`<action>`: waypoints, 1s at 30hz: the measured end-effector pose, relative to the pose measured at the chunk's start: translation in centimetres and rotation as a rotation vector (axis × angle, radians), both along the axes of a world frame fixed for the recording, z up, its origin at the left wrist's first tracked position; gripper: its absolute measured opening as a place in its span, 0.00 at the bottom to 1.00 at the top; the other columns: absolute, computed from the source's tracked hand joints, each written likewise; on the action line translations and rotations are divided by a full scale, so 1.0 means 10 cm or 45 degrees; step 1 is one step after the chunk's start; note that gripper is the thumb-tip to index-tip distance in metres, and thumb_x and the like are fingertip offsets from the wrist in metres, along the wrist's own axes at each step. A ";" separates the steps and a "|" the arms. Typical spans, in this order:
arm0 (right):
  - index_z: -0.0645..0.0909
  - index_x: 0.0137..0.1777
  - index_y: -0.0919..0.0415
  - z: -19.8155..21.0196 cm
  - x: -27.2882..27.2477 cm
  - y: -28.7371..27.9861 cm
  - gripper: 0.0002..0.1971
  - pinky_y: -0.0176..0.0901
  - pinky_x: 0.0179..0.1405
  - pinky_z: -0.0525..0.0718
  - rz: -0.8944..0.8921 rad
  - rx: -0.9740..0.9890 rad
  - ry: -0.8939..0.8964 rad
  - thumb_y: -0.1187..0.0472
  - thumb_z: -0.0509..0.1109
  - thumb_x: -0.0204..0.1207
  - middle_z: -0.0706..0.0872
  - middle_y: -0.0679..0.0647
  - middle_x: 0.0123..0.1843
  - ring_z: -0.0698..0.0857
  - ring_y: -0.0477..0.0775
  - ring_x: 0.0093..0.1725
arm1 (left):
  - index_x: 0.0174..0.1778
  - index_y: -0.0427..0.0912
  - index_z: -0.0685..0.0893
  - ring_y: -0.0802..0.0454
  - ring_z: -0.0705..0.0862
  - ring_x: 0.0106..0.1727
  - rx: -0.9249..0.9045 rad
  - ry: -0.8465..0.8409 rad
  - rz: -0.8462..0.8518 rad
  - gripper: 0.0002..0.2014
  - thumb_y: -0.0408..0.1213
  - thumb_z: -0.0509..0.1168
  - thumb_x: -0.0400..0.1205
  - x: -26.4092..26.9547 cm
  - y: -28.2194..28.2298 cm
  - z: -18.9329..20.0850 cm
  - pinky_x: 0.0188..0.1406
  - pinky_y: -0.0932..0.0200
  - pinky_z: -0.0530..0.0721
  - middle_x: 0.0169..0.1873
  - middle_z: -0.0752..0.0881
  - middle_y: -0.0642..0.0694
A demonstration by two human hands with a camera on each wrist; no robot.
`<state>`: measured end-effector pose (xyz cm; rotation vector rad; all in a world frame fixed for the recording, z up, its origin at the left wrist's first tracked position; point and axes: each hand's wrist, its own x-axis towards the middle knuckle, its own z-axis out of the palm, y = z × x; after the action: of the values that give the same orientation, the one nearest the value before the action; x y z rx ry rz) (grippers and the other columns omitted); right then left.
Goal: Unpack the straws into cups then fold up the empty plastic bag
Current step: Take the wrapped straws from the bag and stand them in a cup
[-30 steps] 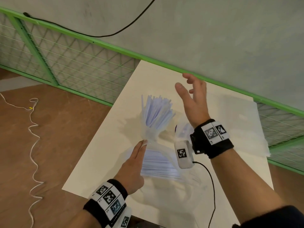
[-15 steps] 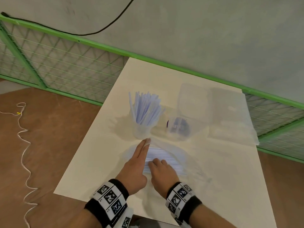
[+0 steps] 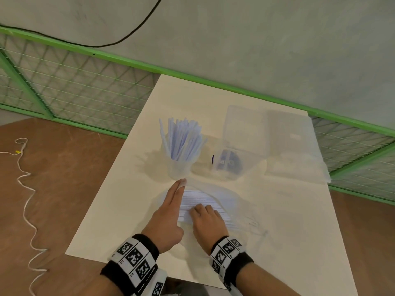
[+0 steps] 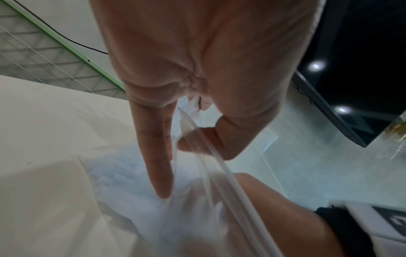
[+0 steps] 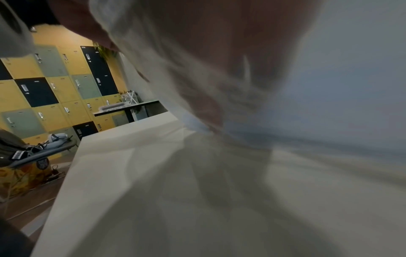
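A clear cup [image 3: 178,169] stands mid-table, packed with upright pale blue straws [image 3: 183,139]. To its right sits a second clear cup [image 3: 227,165] with something blue showing through it. Nearer me a clear plastic bag [image 3: 241,212] lies flat, with more straws [image 3: 196,199] inside. My left hand [image 3: 180,186] lies along the bag's left side, and in the left wrist view its thumb and fingers [image 4: 158,156] pinch the bag's rim [image 4: 208,173]. My right hand [image 3: 201,210] is inside the bag's mouth, fingers curled down on the straws. The right wrist view is blurred, with fingers [image 5: 211,107] seen through plastic.
A clear plastic box [image 3: 245,129] with its lid [image 3: 292,135] laid open sits at the back right, on another plastic sheet [image 3: 299,167]. A green mesh fence [image 3: 85,92] runs behind the white table [image 3: 128,189]. A white cord [image 3: 25,189] lies on the floor to the left.
One second ago my right hand was raised and open above the cups. It came down into the bag onto the straws and has barely moved since. My left hand stayed on the bag.
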<state>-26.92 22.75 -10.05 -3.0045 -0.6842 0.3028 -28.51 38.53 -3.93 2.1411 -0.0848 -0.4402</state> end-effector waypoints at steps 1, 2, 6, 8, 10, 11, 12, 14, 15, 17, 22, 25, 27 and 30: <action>0.87 0.48 0.57 0.01 0.01 0.01 0.22 0.45 0.31 0.85 -0.004 0.011 -0.012 0.65 0.83 0.51 0.86 0.52 0.44 0.85 0.56 0.37 | 0.84 0.63 0.40 0.46 0.75 0.71 0.002 -0.002 0.006 0.57 0.19 0.61 0.66 0.00 0.01 0.00 0.60 0.48 0.85 0.81 0.38 0.73; 0.87 0.49 0.57 0.01 0.01 0.02 0.22 0.45 0.32 0.85 -0.007 0.015 -0.025 0.65 0.83 0.52 0.87 0.52 0.44 0.85 0.56 0.37 | 0.84 0.63 0.40 0.46 0.75 0.71 -0.001 -0.005 0.012 0.57 0.19 0.61 0.66 -0.01 0.02 0.00 0.60 0.48 0.85 0.81 0.39 0.73; 0.88 0.47 0.56 -0.01 0.03 0.04 0.22 0.46 0.32 0.85 0.000 -0.054 -0.027 0.64 0.84 0.50 0.87 0.51 0.43 0.85 0.56 0.37 | 0.83 0.63 0.40 0.47 0.74 0.72 0.006 -0.007 0.021 0.57 0.18 0.61 0.66 -0.02 0.05 0.00 0.61 0.48 0.84 0.81 0.39 0.72; 0.88 0.43 0.56 -0.02 0.04 0.05 0.21 0.46 0.32 0.85 0.012 -0.088 -0.025 0.64 0.84 0.47 0.86 0.51 0.40 0.85 0.55 0.35 | 0.82 0.65 0.39 0.48 0.74 0.72 0.011 -0.007 0.022 0.57 0.19 0.61 0.66 -0.03 0.06 0.00 0.61 0.49 0.84 0.81 0.38 0.73; 0.88 0.40 0.56 -0.03 0.05 0.07 0.20 0.46 0.32 0.85 0.023 -0.110 -0.028 0.64 0.85 0.44 0.86 0.51 0.37 0.85 0.55 0.34 | 0.80 0.68 0.37 0.47 0.75 0.71 0.011 -0.011 0.023 0.58 0.19 0.61 0.66 -0.05 0.07 0.01 0.61 0.48 0.84 0.80 0.38 0.74; 0.87 0.38 0.56 -0.03 0.06 0.08 0.20 0.45 0.32 0.85 0.028 -0.121 -0.034 0.64 0.85 0.43 0.86 0.51 0.36 0.85 0.55 0.33 | 0.80 0.69 0.37 0.46 0.75 0.71 0.013 -0.011 0.026 0.58 0.19 0.61 0.66 -0.06 0.07 0.00 0.61 0.48 0.84 0.80 0.38 0.75; 0.87 0.36 0.56 -0.03 0.06 0.09 0.19 0.45 0.32 0.85 0.032 -0.128 -0.042 0.64 0.85 0.43 0.86 0.51 0.34 0.85 0.55 0.32 | 0.80 0.70 0.37 0.45 0.76 0.71 0.015 -0.009 0.029 0.59 0.19 0.61 0.66 -0.06 0.08 0.00 0.61 0.47 0.84 0.80 0.38 0.75; 0.86 0.33 0.55 -0.03 0.08 0.10 0.18 0.46 0.30 0.85 0.028 -0.154 -0.042 0.64 0.85 0.41 0.86 0.51 0.32 0.85 0.55 0.31 | 0.79 0.70 0.37 0.45 0.76 0.71 0.016 -0.007 0.036 0.59 0.19 0.61 0.66 -0.07 0.09 0.00 0.62 0.48 0.84 0.80 0.38 0.76; 0.85 0.32 0.55 -0.03 0.09 0.11 0.18 0.47 0.29 0.84 0.027 -0.169 -0.042 0.64 0.85 0.39 0.85 0.51 0.30 0.84 0.55 0.30 | 0.79 0.70 0.36 0.45 0.76 0.71 0.016 -0.007 0.038 0.59 0.18 0.61 0.66 -0.07 0.09 0.00 0.62 0.48 0.84 0.80 0.38 0.76; 0.84 0.29 0.55 -0.02 0.11 0.13 0.18 0.47 0.27 0.83 0.039 -0.184 -0.044 0.64 0.84 0.37 0.83 0.51 0.28 0.83 0.55 0.28 | 0.79 0.70 0.36 0.43 0.76 0.70 0.020 -0.007 0.039 0.58 0.18 0.61 0.66 -0.08 0.09 0.01 0.62 0.48 0.84 0.80 0.38 0.75; 0.83 0.30 0.57 -0.01 0.11 0.13 0.12 0.51 0.36 0.84 0.036 -0.220 0.074 0.63 0.83 0.48 0.84 0.53 0.29 0.85 0.58 0.32 | 0.82 0.67 0.39 0.42 0.77 0.70 0.005 -0.001 0.031 0.58 0.18 0.60 0.65 -0.08 0.10 0.00 0.63 0.45 0.84 0.80 0.38 0.75; 0.84 0.47 0.60 0.01 0.08 0.14 0.08 0.58 0.53 0.80 0.058 -0.242 0.129 0.67 0.70 0.68 0.88 0.58 0.45 0.87 0.64 0.47 | 0.83 0.66 0.39 0.42 0.77 0.70 0.012 0.004 0.025 0.58 0.18 0.60 0.66 -0.08 0.09 0.01 0.62 0.45 0.84 0.80 0.38 0.74; 0.81 0.56 0.62 0.02 0.09 0.14 0.12 0.59 0.60 0.75 0.094 -0.265 0.119 0.68 0.64 0.74 0.86 0.61 0.53 0.84 0.66 0.55 | 0.83 0.65 0.39 0.43 0.77 0.69 0.019 0.008 0.033 0.57 0.18 0.60 0.66 -0.08 0.08 0.03 0.61 0.48 0.84 0.80 0.38 0.74; 0.79 0.59 0.63 0.04 0.12 0.15 0.12 0.58 0.65 0.70 0.122 -0.315 0.153 0.69 0.62 0.76 0.83 0.61 0.58 0.79 0.65 0.61 | 0.83 0.65 0.39 0.46 0.76 0.70 0.029 0.012 0.039 0.57 0.19 0.60 0.67 -0.08 0.07 0.04 0.62 0.50 0.83 0.80 0.38 0.74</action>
<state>-25.71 24.27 -9.63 -3.1530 -0.8377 0.6098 -29.30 39.25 -3.50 2.1598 -0.0417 -0.4348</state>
